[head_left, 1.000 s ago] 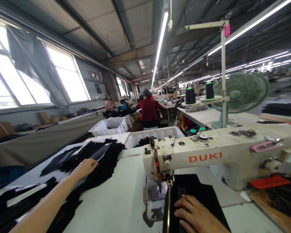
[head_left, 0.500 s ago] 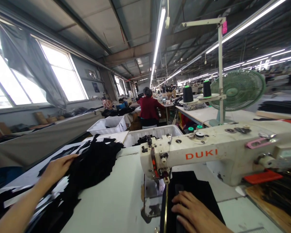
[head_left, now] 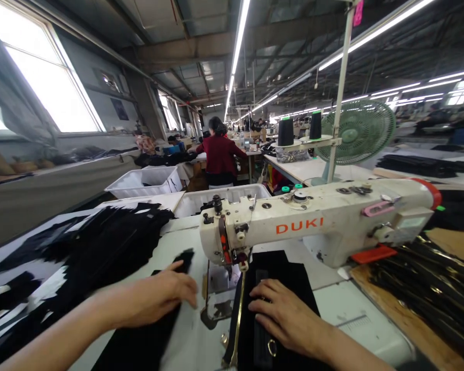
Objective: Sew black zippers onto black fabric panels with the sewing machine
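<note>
My right hand point(head_left: 280, 314) lies with its fingers spread on a dark fabric piece point(head_left: 294, 281), beside the presser foot. A gold-toothed zipper point(head_left: 238, 304) runs along that piece's left edge toward the needle area, and a small gold ring point(head_left: 271, 348) shows below my fingers. The white sewing machine point(head_left: 255, 226), marked DUKI, stands just beyond. Left of the needle, my left hand point(head_left: 160, 296) has its fingers closed on a separate black fabric piece point(head_left: 137, 342), slightly blurred. One end of this piece sticks up past the fingers; the grip point is partly hidden.
A heap of black fabric pieces point(head_left: 112, 242) covers the left side. Gold-edged zipper strips point(head_left: 421, 283) lie on the right. White plastic bins point(head_left: 147, 180) stand behind the table. Thread cones point(head_left: 286, 132), a green fan point(head_left: 358, 131) and a person in a red jacket point(head_left: 220, 154) are farther back.
My left hand has moved right from the fabric heap toward the machine, bringing a black fabric piece with it. My right hand stays on the zippered piece. The view has shifted.
</note>
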A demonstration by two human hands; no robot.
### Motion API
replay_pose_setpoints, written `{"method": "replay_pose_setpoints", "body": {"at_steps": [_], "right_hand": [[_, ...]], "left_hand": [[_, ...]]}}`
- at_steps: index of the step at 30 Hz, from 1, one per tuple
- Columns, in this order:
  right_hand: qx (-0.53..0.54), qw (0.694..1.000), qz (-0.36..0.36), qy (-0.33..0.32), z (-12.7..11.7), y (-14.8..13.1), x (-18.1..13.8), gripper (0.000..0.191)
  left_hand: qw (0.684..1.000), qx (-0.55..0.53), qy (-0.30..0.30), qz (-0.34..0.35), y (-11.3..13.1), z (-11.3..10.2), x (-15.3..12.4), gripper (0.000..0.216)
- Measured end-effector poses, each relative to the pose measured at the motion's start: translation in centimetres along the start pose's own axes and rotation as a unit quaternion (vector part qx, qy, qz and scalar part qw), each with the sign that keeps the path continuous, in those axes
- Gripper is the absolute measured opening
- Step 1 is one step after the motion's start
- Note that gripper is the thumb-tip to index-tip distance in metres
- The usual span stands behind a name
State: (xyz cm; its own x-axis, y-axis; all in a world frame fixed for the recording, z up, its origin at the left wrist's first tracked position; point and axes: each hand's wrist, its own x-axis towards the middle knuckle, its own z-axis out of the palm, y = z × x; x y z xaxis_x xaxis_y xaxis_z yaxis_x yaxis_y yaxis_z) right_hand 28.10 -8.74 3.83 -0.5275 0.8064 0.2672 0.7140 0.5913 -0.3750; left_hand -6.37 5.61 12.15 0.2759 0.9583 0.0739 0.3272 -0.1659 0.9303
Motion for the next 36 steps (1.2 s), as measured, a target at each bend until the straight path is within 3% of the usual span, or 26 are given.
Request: {"method": "replay_pose_setpoints", "body": {"at_steps": [1,3,5,9,12,14,17,20,26,30,33,36], "right_hand": [[0.001,1.000,-0.001,-0.002,-0.1,-0.1,0.1,0.023],[0.002,1.000,0.006,-0.001,-0.1,-0.4,0.5,0.020],[0.000,0.999,0.034,0.013,0.2,-0.8,1.3,0.019],[-0.029,0.995,0.077,0.054,1.3,-0.8,3.3,0.030],[-0.023,0.999,0.033,0.031,1.0,-0.6,3.3,0.035],[0.001,1.000,-0.012,-0.011,0.1,-0.7,2.7,0.035],[0.023,0.997,-0.052,-0.060,-0.9,-1.3,1.7,0.030],[0.000,0.999,-0.023,-0.034,-0.1,-1.6,1.6,0.033],[-0.069,0.996,-0.029,0.039,2.6,-1.2,2.0,0.035],[-0.093,0.989,-0.039,0.106,3.4,-1.3,2.4,0.033],[-0.102,0.987,-0.036,0.123,3.9,-1.4,2.6,0.033],[-0.096,0.987,-0.029,0.128,4.1,-1.5,2.7,0.028]], "left_hand": [[0.995,0.051,-0.081,0.038,-0.2,1.8,0.0,0.014],[0.954,0.175,-0.214,0.118,-0.9,3.6,-0.1,0.023],[0.915,0.266,-0.257,0.161,-2.1,3.9,0.0,0.032],[0.887,0.380,-0.215,0.153,-5.4,4.1,-0.8,0.050],[0.874,0.448,-0.148,0.119,-6.7,5.8,-3.1,0.053],[0.869,0.471,-0.120,0.096,-6.6,6.8,-4.7,0.053],[0.873,0.462,-0.124,0.091,-5.6,7.2,-5.1,0.059],[0.890,0.425,-0.138,0.094,-5.1,6.9,-3.4,0.070],[0.918,0.333,-0.191,0.095,-4.3,6.5,-1.5,0.021],[0.922,0.261,-0.238,0.156,-2.8,7.0,-1.3,0.012],[0.928,0.272,-0.174,0.185,-3.2,9.5,-1.7,0.011],[0.928,0.311,-0.051,0.201,-4.6,12.3,-2.8,0.042]]}}
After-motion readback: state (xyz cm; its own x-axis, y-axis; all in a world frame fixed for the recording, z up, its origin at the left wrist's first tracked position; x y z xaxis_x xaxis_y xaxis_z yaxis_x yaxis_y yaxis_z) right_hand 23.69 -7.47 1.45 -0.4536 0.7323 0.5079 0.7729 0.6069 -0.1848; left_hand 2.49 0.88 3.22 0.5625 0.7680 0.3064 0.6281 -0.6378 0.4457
